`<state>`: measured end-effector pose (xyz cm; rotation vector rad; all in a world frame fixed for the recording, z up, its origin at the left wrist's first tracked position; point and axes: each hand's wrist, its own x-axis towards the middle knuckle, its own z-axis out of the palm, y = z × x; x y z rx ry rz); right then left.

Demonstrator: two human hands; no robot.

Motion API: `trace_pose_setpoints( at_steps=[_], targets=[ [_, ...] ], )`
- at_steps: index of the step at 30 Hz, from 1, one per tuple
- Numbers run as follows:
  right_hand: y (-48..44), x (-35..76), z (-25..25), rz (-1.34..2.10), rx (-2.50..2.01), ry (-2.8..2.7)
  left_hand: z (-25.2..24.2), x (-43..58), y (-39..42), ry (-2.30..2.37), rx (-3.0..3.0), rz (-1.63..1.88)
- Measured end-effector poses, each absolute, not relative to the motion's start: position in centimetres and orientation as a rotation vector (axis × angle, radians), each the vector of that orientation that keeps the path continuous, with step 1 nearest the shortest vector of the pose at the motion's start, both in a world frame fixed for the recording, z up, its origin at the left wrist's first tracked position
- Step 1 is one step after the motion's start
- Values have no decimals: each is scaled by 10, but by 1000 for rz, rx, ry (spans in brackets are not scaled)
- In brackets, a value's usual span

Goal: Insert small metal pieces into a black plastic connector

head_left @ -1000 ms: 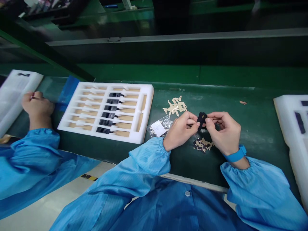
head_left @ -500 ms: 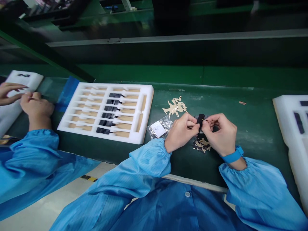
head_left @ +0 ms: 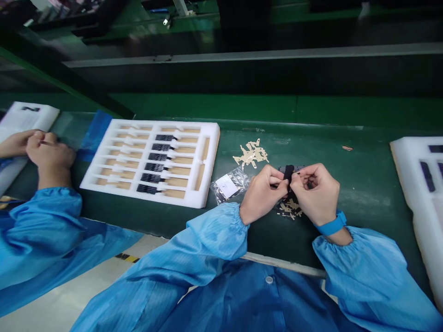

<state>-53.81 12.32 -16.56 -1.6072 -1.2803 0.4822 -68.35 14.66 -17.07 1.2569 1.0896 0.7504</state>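
My left hand (head_left: 261, 193) and my right hand (head_left: 316, 193) meet over the green belt, both pinching a small black part (head_left: 288, 173) between thumb and fingertips. Under my hands lies a small heap of tan and black pieces (head_left: 290, 208). A second heap of tan metal tabs (head_left: 251, 154) lies just beyond my left hand. A small clear plastic bag (head_left: 229, 185) rests to the left of my left wrist. On my right wrist is a blue band (head_left: 330, 226).
A white foam tray (head_left: 150, 161) with several black parts in its slots sits to the left. Another white foam tray (head_left: 420, 184) stands at the right edge. A co-worker's hands (head_left: 41, 150) in blue sleeves work at the far left beside a third foam tray (head_left: 26, 117).
My hands have closed in tighter on the black part and sunk slightly towards the belt. The co-worker's second hand came into view and joined the first.
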Motion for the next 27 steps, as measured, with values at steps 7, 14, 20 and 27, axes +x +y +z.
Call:
trace_pose_setpoints(
  at_steps=[7, 14, 20, 27],
  targets=[
    [125, -538, -166, 623, -1545, -1185, -168, -686, 149, 1125, 1347, 759],
    [123, -538, -168, 627, -1532, -1152, -167, -686, 149, 1069, 1297, 760],
    [122, -539, -168, 597, -1534, -1164, -167, -685, 148, 1049, 1252, 760],
    [122, -540, -165, 562, -1558, -1189, -165, -683, 149, 1037, 1191, 740]
  ],
)
